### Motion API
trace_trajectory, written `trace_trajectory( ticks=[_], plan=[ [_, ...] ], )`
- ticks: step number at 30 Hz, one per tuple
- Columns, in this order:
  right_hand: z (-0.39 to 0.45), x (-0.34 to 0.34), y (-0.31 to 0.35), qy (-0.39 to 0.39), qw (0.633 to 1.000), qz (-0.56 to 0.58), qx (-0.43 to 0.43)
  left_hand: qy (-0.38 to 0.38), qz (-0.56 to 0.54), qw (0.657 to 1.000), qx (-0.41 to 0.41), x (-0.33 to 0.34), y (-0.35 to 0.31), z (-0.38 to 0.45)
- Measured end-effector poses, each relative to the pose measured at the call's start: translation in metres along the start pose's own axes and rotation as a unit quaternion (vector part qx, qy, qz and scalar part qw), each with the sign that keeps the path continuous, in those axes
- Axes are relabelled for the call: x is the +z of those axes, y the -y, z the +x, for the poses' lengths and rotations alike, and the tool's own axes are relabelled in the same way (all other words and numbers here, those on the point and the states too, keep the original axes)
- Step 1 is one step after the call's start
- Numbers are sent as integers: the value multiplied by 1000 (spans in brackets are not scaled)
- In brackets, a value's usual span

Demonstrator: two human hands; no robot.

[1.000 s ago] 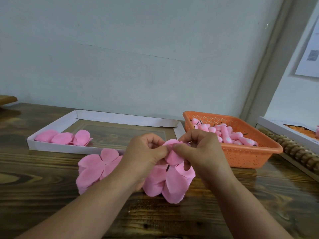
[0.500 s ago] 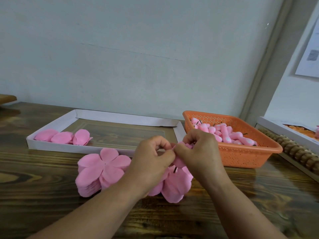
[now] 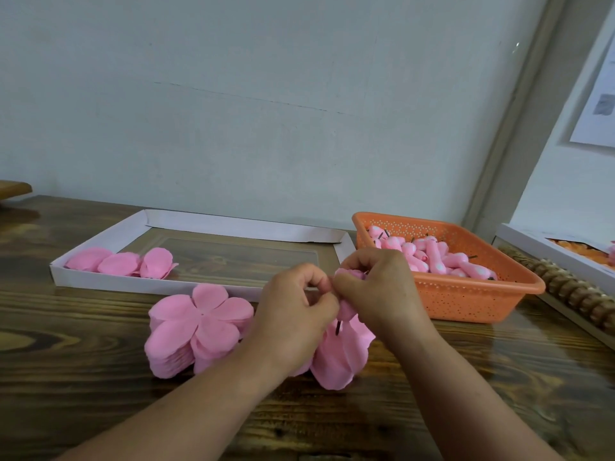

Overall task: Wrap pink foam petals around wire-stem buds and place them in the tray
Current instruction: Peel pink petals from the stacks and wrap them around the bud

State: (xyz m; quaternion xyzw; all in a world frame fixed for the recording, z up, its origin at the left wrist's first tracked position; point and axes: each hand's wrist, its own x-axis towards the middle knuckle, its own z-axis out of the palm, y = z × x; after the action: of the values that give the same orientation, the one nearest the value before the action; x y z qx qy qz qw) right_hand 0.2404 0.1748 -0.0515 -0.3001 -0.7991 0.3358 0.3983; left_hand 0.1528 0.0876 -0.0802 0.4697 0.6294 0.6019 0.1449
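My left hand (image 3: 294, 314) and my right hand (image 3: 382, 291) meet above the table and both pinch one pink bud with a foam petal sheet (image 3: 339, 354) folded around it. A short dark wire stem (image 3: 338, 327) pokes out under the bud, and the sheet's loose petals hang down below my fingers. A stack of flat pink petal sheets (image 3: 196, 327) lies on the table just left of my left hand. The white cardboard tray (image 3: 133, 284) behind it holds three wrapped pink flowers (image 3: 123, 262) at its left end.
An orange perforated basket (image 3: 466, 301) full of pink wire-stem buds (image 3: 432, 257) stands to the right of my hands. Further right lie a wooden beaded roller (image 3: 572, 291) and a white box (image 3: 545, 251) with orange pieces. A wall rises behind the wooden table.
My hands have closed in tighter on the bud and shifted slightly right. The petals are folded further around it, so more of the flat stack at the left now shows.
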Motion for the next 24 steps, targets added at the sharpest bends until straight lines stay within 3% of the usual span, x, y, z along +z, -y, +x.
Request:
trace_trajectory(
  ticks=[4,8,10,15,18,24],
  plan=[
    [7,2,0,-7,1000,-1,-5,-5,-30,1000,-6,-2,-1,1],
    [10,-4,0,17,999,48,6,-27,-188,975,-115,-6,-5,11],
    [9,-7,2,41,997,63,4,25,-144,979,-143,-12,-5,15],
    [9,-11,8,37,997,64,10,188,-38,975,-113,-25,-7,15],
    [9,-9,10,44,998,40,12,193,28,977,-81,-22,-7,12],
    [10,-7,13,34,999,0,3,164,62,984,-45,-15,-7,9]
  ],
)
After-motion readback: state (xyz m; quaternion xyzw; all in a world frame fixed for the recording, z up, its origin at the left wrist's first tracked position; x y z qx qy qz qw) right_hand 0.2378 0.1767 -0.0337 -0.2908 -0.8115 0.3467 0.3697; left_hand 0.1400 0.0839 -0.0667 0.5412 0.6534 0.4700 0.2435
